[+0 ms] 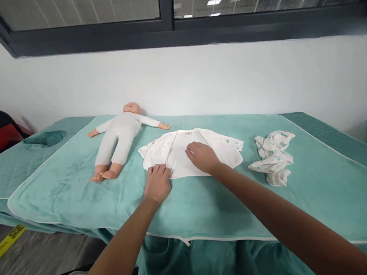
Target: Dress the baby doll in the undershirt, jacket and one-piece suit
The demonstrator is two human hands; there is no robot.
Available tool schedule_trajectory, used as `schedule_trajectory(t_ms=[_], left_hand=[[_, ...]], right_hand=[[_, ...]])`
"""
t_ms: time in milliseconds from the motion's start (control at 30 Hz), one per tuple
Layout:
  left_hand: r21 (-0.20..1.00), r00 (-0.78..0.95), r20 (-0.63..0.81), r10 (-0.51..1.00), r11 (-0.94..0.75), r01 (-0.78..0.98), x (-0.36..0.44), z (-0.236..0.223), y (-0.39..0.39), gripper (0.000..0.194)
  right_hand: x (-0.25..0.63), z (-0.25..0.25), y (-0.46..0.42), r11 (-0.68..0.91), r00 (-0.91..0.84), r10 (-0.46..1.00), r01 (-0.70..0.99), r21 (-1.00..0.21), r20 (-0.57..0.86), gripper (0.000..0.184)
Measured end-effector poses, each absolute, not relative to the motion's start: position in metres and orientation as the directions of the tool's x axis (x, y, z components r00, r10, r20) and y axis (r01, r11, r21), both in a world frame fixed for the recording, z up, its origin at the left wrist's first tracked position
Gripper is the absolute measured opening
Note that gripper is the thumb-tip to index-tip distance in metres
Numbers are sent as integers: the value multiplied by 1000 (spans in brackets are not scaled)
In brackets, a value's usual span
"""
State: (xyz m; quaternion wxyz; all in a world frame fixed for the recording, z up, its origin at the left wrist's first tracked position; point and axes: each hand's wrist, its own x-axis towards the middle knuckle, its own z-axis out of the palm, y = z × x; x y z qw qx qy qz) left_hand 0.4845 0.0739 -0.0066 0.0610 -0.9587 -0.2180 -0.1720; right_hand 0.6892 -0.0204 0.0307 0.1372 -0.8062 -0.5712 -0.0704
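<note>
A white baby top [185, 154] lies spread open on the bed, its inner side up, with a small printed label near the neck and patterned cuffs. My left hand [158, 181] rests palm down on its lower left hem, fingers laid on the cloth. On the middle of the top lies my right hand [203, 157], its fingers flat and pointing left. To the left a baby doll [121, 131] in a white bodysuit is stretched out on its back, arms spread. A crumpled patterned white garment [274, 157] sits to the right.
Under everything is a green padded mat [74, 201] with white piping, over a green bed cover [188, 262]. A white wall [186, 86] with a dark window frame [109, 35] closes off the back. Yellow tape [1, 246] marks the floor at lower left.
</note>
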Motion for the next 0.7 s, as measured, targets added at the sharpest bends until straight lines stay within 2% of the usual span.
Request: schedule_trajectory(t_ms=[133, 267, 533, 700], left_hand=[[-26, 838, 364, 407, -895, 446, 484, -7, 74, 17], [-7, 834, 369, 409, -897, 443, 484, -9, 75, 18], [29, 840, 381, 386, -914, 406, 480, -10, 78, 21], [52, 834, 388, 392, -913, 404, 478, -9, 76, 23]], right_hand=[[697, 7, 36, -331, 366, 900, 927, -175, 238, 63], [710, -19, 54, -352, 385, 902, 919, -179, 197, 78], [712, -29, 50, -363, 393, 902, 915, -178, 177, 79], [720, -31, 49, -437, 478, 861, 870, -229, 172, 78]])
